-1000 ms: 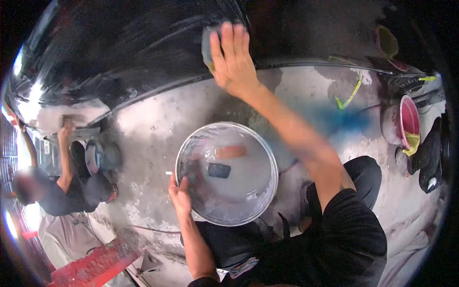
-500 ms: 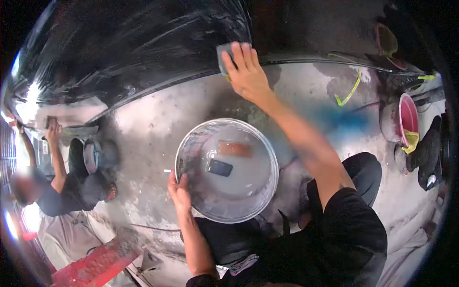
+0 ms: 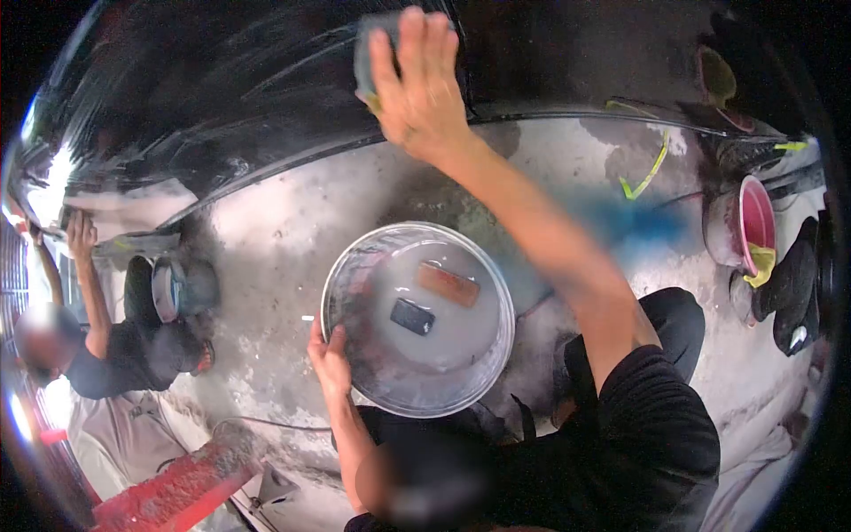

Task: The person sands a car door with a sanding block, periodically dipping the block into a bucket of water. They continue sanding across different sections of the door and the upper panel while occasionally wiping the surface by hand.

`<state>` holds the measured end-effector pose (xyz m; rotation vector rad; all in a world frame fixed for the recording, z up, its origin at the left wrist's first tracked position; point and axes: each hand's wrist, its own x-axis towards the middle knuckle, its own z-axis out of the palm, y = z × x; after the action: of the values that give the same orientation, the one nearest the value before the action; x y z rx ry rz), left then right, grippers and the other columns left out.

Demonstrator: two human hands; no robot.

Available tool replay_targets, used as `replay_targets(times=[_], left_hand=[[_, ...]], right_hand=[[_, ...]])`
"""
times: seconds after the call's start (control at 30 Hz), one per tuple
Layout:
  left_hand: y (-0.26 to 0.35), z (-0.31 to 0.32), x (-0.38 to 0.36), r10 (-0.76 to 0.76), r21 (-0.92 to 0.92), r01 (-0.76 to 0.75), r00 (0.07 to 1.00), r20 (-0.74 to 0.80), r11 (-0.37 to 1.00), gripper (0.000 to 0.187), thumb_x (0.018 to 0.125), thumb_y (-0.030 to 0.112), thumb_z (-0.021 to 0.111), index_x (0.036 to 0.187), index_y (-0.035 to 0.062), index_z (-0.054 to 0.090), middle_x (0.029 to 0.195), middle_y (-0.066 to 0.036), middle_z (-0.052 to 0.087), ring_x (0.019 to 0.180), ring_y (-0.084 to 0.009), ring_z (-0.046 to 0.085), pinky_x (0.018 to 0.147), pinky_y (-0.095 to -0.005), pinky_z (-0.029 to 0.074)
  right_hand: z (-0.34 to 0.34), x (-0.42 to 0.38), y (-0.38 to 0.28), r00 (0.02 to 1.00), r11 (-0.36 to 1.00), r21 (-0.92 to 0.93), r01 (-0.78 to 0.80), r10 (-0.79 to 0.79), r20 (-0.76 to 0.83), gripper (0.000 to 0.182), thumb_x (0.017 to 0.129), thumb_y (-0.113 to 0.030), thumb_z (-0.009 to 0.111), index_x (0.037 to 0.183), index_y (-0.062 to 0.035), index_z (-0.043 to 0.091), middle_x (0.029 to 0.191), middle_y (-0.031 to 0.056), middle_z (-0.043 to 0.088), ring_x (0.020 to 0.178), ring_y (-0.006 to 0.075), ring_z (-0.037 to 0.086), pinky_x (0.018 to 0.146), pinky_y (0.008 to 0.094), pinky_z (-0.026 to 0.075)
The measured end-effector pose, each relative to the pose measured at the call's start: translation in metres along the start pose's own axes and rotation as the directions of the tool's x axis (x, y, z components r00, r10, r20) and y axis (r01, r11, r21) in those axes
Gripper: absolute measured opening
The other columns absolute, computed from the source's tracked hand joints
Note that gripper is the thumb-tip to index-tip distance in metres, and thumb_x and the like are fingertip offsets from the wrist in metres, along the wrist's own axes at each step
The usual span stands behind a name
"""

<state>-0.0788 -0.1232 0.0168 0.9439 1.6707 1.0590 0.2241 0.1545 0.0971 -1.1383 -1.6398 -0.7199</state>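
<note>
My right hand (image 3: 421,89) lies flat with its fingers over a grey sheet of sandpaper (image 3: 363,66), pressing it to a shiny black car panel (image 3: 239,80) streaked with pale wet residue. A yellowish bit shows at the sheet's lower corner. My left hand (image 3: 331,359) grips the left rim of a round bucket (image 3: 332,301), thumb over the edge. Cloudy water fills part of the bucket. In it are a reddish-brown block (image 3: 448,284) and a dark rectangular block (image 3: 412,316), apart from each other.
At left a co-worker (image 3: 115,355) reaches up to the same panel, beside another bucket (image 3: 167,288). A pink tub (image 3: 758,213) with a yellow cloth (image 3: 760,264) stands at right. Yellow tape (image 3: 651,168) lies on the wet concrete floor; a red beam (image 3: 177,488) is at lower left.
My right hand has slid the sandpaper up and left across the panel. The blocks in the bucket have shifted and turned slightly. My left hand stays on the rim.
</note>
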Motion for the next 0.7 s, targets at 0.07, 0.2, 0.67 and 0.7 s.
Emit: replay_targets(times=[0.07,0.2,0.67,0.7], left_hand=[[0.001,0.002,-0.002,-0.027,-0.001,0.027,1.000,-0.003,1.000,0.047,0.098,-0.001,0.057,0.145,-0.0053,0.060,0.134,-0.012,0.069,0.122,-0.0210,0.063,0.110,-0.0350,0.045],[0.000,-0.005,-0.002,0.081,0.133,-0.082,0.997,0.009,0.988,0.045,0.098,-0.002,0.056,0.143,-0.0055,0.061,0.131,-0.012,0.070,0.121,-0.0211,0.063,0.109,-0.0350,0.045],[0.010,0.003,-0.001,0.058,0.132,-0.054,0.998,-0.028,0.990,0.051,0.095,-0.003,0.053,0.146,-0.0059,0.057,0.134,-0.015,0.068,0.126,-0.0241,0.062,0.112,-0.0358,0.044],[0.004,0.000,0.002,0.051,0.176,-0.047,0.999,-0.017,0.983,0.053,0.094,-0.003,0.053,0.147,-0.0056,0.055,0.135,-0.016,0.068,0.127,-0.0246,0.062,0.113,-0.0355,0.043]], right_hand=[[0.011,-0.003,0.006,0.997,1.000,0.004,0.029,-0.029,0.076,0.080,0.091,-0.035,0.075,0.154,0.0059,0.044,0.159,0.0425,0.030,0.137,0.0698,0.037,0.110,0.0765,0.036],[0.006,-0.073,0.010,0.993,0.999,0.016,-0.036,0.034,0.112,0.061,0.090,-0.019,0.064,0.144,0.0063,0.053,0.150,0.0352,0.046,0.131,0.0583,0.050,0.107,0.0675,0.044],[0.001,-0.069,0.029,0.892,0.954,0.082,0.288,-0.299,0.340,0.061,0.089,-0.020,0.066,0.146,-0.0007,0.057,0.155,0.0198,0.053,0.142,0.0373,0.053,0.116,0.0528,0.043],[0.008,-0.058,0.012,0.886,0.961,0.080,0.265,-0.275,0.373,0.061,0.090,-0.019,0.064,0.148,0.0001,0.056,0.158,0.0191,0.051,0.144,0.0363,0.052,0.118,0.0528,0.042]])
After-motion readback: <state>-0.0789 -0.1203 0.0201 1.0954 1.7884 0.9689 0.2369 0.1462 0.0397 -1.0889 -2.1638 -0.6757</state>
